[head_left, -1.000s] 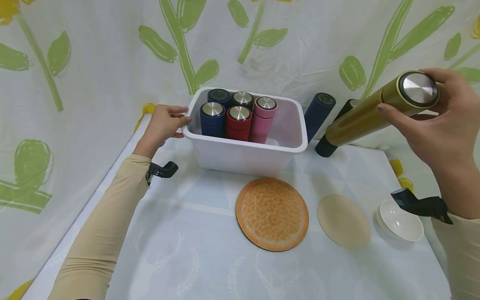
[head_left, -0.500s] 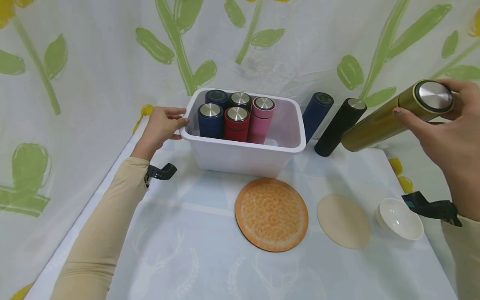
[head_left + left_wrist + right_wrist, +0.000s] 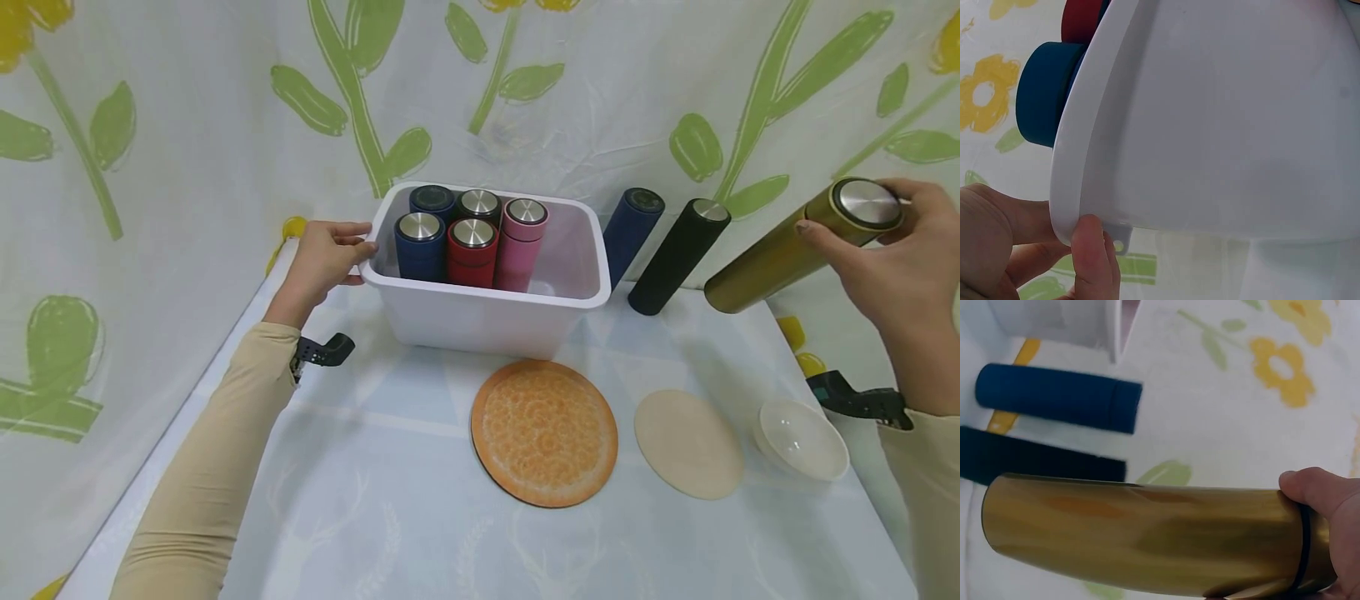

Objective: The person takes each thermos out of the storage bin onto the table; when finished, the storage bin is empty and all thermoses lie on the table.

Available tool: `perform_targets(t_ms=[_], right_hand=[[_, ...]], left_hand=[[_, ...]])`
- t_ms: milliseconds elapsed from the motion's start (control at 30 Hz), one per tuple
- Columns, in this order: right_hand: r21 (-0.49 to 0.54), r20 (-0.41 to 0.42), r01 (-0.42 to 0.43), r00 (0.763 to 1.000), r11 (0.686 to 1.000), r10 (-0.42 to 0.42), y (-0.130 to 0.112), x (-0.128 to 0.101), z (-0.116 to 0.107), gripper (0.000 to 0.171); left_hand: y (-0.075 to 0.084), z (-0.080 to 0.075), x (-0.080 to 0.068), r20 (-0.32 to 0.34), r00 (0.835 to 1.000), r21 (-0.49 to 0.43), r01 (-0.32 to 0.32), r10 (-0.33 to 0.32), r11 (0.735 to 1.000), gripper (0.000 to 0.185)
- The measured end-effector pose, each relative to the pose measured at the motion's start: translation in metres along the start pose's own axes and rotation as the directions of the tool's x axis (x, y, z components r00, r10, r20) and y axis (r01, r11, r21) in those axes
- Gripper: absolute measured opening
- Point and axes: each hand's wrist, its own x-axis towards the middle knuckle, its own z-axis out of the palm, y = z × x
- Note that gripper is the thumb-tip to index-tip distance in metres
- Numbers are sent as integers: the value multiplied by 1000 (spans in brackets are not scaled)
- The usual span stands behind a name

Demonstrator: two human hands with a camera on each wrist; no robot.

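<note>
Head view: your left hand grips bin rim at left end; your right hand holds gold flask tilted above desk.
Left wrist: fingers curl under rim.
Right wrist: thumb wraps flask near cap, above blue flask.

Orange round mat, beige disc, white bowl near right; floral cloth backdrop.

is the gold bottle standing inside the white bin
No, the right hand holds the gold bottle tilted in the air to the right of the white bin, beyond the black bottle.
</note>
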Motion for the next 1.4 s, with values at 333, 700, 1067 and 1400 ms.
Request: perform_targets(t_ms=[333, 700, 1067, 1400], right_hand=[[-75, -41, -155, 987, 985, 152, 47, 14, 23, 67], [-6, -9, -242, 970, 970, 242, 67, 28, 54, 71], [-52, 127, -260, 956, 964, 265, 70, 43, 85, 82], [-91, 221, -309, 921, 947, 322, 78, 50, 95, 88]], left_hand=[[3, 2, 1, 11, 1000, -1, 11, -11, 1000, 48], [0, 1, 2, 13, 1000, 13, 5, -6, 1000, 49], [-2, 1, -1, 9, 1000, 17, 8, -9, 1000, 49], [-1, 1, 0, 7, 1000, 29, -17, 17, 999, 49]])
